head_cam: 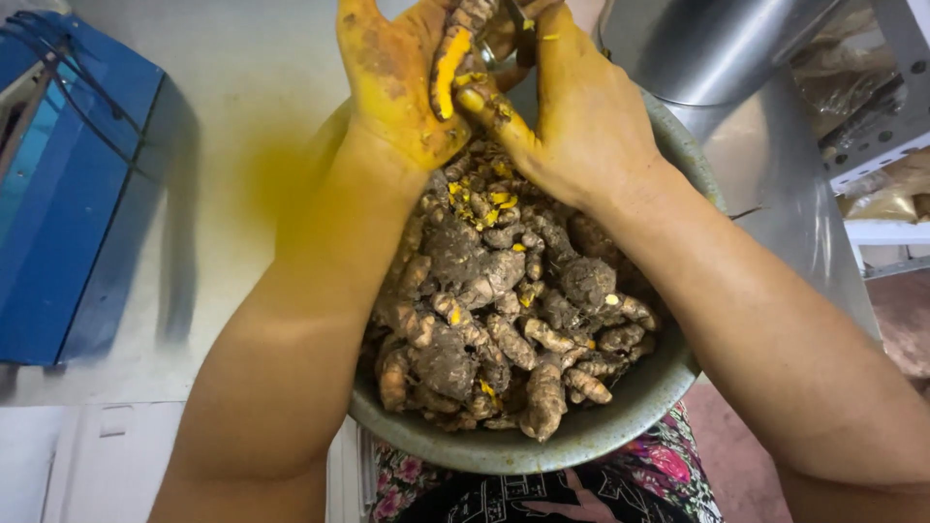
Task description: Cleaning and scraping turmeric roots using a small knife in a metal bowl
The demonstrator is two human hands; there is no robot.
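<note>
A grey metal bowl (581, 441) rests on my lap, heaped with muddy turmeric roots (504, 320). Above its far side my left hand (392, 87), stained bright yellow, grips a turmeric piece (448, 63) whose orange flesh shows. My right hand (581, 116) closes around a small knife at the same piece; only a bit of the blade (513, 15) shows at the top edge. Small orange scraps (484, 194) lie scattered on the roots below both hands.
A blue metal box (68, 194) with dark cables stands at the left on a pale surface with a yellow stain (266, 174). A shiny metal chute (717, 39) and metal shelving (882, 126) are at the upper right. Flowered fabric (668, 475) lies under the bowl.
</note>
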